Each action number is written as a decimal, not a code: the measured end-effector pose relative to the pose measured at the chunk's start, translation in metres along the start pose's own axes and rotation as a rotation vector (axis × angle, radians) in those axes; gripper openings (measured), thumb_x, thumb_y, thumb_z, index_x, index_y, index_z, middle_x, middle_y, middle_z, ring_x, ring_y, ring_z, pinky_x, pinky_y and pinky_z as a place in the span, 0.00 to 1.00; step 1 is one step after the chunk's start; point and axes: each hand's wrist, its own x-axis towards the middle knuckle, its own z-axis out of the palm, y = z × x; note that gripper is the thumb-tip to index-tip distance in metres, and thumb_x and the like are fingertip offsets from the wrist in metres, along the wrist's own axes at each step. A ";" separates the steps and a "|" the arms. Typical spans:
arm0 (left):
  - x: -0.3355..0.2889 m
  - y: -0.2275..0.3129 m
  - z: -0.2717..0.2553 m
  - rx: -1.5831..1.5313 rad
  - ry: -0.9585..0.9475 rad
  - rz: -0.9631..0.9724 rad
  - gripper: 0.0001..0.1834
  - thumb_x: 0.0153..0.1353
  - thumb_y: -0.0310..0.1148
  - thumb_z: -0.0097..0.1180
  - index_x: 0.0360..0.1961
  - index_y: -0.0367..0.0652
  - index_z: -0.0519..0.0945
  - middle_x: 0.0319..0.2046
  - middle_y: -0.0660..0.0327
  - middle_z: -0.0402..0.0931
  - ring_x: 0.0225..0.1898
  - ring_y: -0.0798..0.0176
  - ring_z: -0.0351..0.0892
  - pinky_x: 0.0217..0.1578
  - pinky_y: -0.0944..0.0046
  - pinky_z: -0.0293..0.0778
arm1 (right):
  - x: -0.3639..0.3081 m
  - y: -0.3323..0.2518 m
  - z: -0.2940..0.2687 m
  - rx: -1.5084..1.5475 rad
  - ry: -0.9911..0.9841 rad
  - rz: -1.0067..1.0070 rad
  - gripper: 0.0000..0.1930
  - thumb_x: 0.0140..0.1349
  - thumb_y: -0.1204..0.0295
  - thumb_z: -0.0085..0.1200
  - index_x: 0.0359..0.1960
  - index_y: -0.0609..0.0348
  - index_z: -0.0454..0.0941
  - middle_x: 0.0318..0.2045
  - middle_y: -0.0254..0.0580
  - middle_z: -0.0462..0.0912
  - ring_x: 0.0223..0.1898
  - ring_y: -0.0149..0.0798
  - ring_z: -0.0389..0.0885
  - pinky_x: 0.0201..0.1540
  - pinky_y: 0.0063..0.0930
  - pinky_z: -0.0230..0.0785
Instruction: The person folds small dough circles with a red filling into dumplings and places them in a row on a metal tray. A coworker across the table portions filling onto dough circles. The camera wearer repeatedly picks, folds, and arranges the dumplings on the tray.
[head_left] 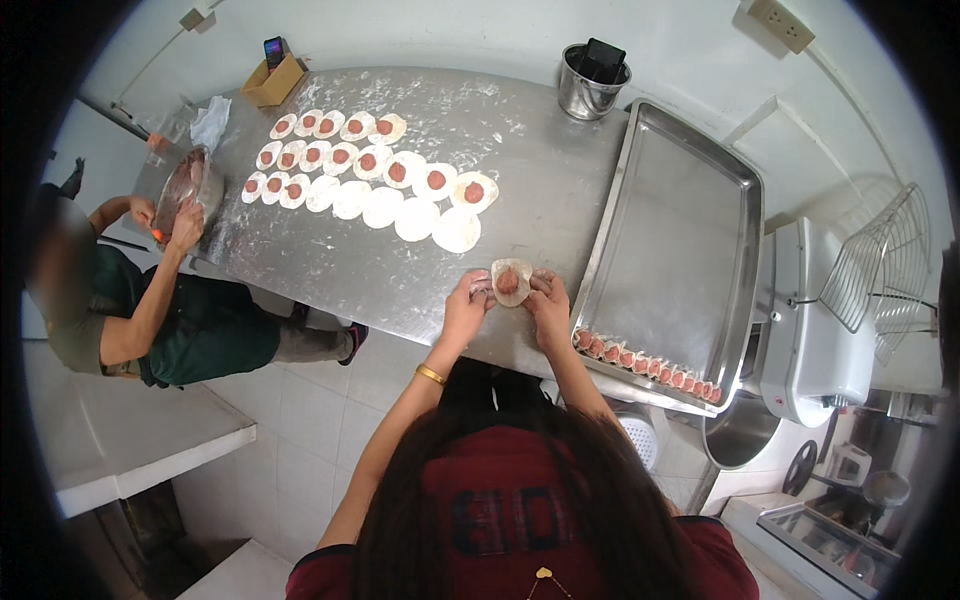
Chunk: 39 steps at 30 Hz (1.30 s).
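Note:
A round dumpling wrapper (523,270) with a lump of pinkish meat filling is held up between my two hands, over the table's near edge. My left hand (467,306) pinches its left side, and my right hand (548,308) grips its right side. Farther off to the left, rows of flat wrappers (456,230) lie on the steel table (545,170); most carry a dab of meat, and several in the nearest row are bare. Right of my right hand is a large metal tray (670,230), with a row of shaped dumplings (655,368) along its near edge.
At the left end, a co-worker (200,320) reaches into a metal bowl (207,190) of meat. A steel bucket (590,92) stands at the back, a cardboard box (273,82) at the far left. Beyond the tray is a white machine (815,330) with a wire guard (870,265).

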 end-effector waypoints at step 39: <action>-0.017 0.007 -0.011 0.240 -0.056 0.188 0.11 0.48 0.19 0.65 0.33 0.37 0.77 0.36 0.58 0.81 0.37 0.65 0.81 0.40 0.66 0.77 | -0.005 -0.033 0.016 -1.019 -0.428 -0.307 0.17 0.49 0.82 0.55 0.44 0.65 0.76 0.40 0.53 0.80 0.44 0.50 0.80 0.45 0.35 0.73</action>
